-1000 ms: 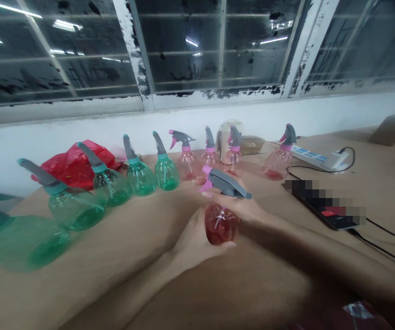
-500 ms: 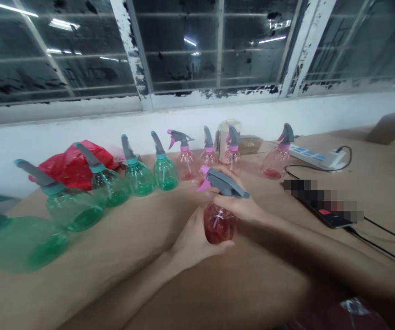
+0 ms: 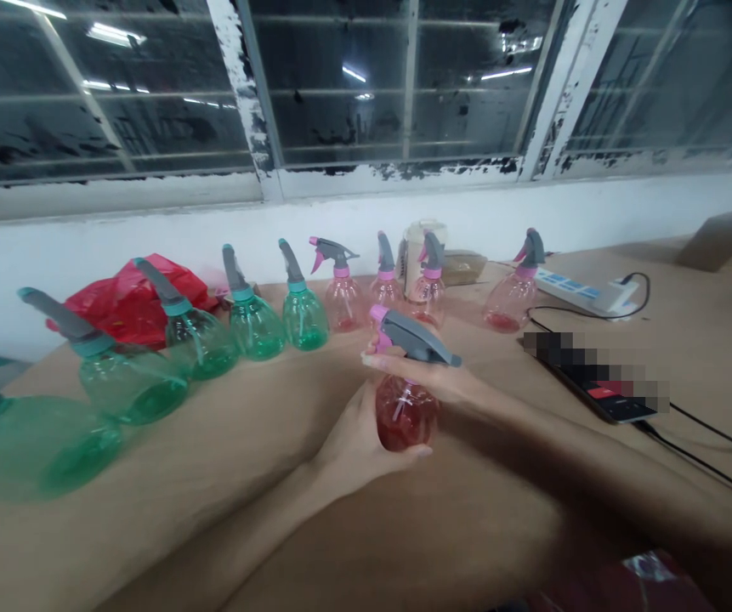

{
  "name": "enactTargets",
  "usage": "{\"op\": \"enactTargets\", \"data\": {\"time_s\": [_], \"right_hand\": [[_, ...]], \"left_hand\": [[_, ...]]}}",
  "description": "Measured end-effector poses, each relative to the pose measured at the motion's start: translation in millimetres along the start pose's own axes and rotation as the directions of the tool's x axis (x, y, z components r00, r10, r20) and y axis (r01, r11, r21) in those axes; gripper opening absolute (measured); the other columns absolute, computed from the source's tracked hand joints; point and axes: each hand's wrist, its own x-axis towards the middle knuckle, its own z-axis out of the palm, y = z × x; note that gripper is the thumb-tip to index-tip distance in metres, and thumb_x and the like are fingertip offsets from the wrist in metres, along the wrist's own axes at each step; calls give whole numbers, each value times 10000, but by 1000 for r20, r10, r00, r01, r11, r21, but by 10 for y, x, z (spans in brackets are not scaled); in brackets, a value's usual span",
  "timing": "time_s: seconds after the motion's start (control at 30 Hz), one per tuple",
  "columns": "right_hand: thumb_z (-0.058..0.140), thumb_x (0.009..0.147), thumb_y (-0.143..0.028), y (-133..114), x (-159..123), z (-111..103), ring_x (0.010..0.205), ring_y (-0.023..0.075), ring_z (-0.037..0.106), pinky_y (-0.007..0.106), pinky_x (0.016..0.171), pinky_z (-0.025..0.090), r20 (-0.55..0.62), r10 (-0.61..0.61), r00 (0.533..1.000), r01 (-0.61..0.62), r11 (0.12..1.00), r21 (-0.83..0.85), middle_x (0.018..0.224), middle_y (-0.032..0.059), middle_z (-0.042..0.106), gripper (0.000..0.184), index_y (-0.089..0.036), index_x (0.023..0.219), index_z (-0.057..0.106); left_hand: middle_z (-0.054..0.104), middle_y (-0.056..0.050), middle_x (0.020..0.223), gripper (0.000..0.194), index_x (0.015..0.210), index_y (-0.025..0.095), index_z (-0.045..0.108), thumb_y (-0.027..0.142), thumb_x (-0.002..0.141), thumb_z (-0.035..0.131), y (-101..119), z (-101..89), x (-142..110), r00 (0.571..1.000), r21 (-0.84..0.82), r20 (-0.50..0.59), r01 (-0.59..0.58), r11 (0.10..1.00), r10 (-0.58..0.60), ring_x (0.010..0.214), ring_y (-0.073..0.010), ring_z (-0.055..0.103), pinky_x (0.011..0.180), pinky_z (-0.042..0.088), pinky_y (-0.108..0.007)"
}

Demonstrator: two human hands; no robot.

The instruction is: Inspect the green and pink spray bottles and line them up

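A clear pink spray bottle [image 3: 405,414] with a grey and pink trigger head [image 3: 417,337] stands in front of me, gripped by both hands. My left hand [image 3: 360,438] wraps around the lower left side of its body, thumb near the base. My right hand [image 3: 426,376] closes round the neck just under the head, fingers passing in front of the collar. Part of the fingers on the far side is hidden. Beyond my hands are more pink spray bottles, among them an upright one [image 3: 343,304] and another [image 3: 507,299] to the right.
Several green spray bottles [image 3: 254,325] form a curved row on the left. Behind them lies a red plastic bag [image 3: 110,302]. On the right are a phone [image 3: 595,382] with cables and a white power strip [image 3: 586,293]. A cardboard piece [image 3: 723,240] sits far right, below the windows.
My right hand's fingers have shifted around the bottle's neck, now stretching across below the trigger. The left hand keeps its hold. The view has moved slightly.
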Motion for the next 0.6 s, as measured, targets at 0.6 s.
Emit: {"op": "enactTargets", "data": {"time_s": [0.6], "right_hand": [[674, 724, -373, 33, 31, 21, 969, 192, 616, 359, 845, 511, -20, -56, 998, 58, 986, 154, 1002, 2, 664, 426, -317, 1134, 574]], "left_hand": [[511, -102, 1252, 746, 1261, 229, 394, 334, 611, 743, -64, 7, -10, 999, 2, -26, 27, 1000, -27, 1179, -329, 471, 982, 375, -538]]}}
